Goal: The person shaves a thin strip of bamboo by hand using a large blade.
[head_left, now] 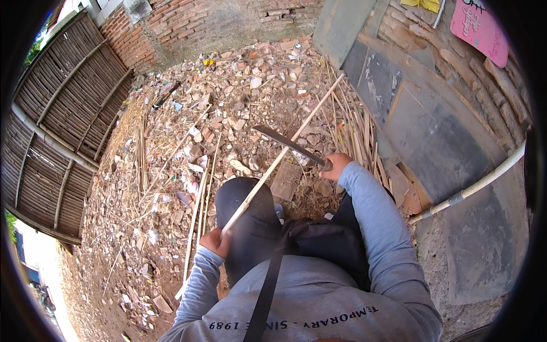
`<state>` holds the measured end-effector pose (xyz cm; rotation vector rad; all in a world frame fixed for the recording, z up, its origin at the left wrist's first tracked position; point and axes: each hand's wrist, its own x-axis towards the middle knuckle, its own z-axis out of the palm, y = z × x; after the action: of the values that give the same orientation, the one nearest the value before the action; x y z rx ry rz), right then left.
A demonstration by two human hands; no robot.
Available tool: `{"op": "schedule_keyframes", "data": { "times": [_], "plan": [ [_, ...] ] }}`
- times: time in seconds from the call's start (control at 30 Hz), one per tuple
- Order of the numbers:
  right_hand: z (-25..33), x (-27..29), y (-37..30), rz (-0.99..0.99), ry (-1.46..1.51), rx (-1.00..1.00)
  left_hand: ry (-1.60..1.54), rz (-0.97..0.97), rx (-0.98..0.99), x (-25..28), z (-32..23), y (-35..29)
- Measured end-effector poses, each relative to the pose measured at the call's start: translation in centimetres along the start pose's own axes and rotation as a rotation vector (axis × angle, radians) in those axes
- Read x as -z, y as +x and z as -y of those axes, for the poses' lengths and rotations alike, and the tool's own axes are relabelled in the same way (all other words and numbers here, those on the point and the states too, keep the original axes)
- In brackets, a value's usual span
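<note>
My left hand [216,243] is closed around the near end of a long, pale bamboo strip [263,178], which slants up and away to the right across my left knee. In my right hand [336,167] is the handle of a machete [292,145]. Its dark blade points to the left and crosses the strip about midway along; whether blade and strip touch I cannot tell. Beneath the strip, near my feet, lies a flat brownish slab [286,181] on the ground.
Rubble and dry straw [239,102] cover the ground. More bamboo strips [201,196] lie left of my knee, and a bundle of strips [356,128] lies on the right. A bamboo fence [68,85] stands left, a brick wall [199,28] behind, and grey panels [439,142] lean at right.
</note>
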<state>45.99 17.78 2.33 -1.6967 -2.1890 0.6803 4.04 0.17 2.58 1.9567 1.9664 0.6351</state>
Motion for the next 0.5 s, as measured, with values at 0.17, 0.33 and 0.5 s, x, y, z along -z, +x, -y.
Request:
{"op": "schedule_keyframes", "data": {
  "times": [0.17, 0.33, 0.5],
  "plan": [
    [0.2, 0.3, 0.0, 0.034, 0.028, -0.026, -0.005, 0.010, 0.004, 0.1, -0.3, 0.0],
    [0.6, 0.7, -0.2, 0.066, 0.026, -0.046, 0.041, 0.013, -0.028, 0.2, -0.2, 0.0],
    [0.1, 0.3, -0.3, -0.007, 0.046, 0.004, 0.014, -0.006, -0.023, 0.0, -0.2, -0.1]
  ]
}}
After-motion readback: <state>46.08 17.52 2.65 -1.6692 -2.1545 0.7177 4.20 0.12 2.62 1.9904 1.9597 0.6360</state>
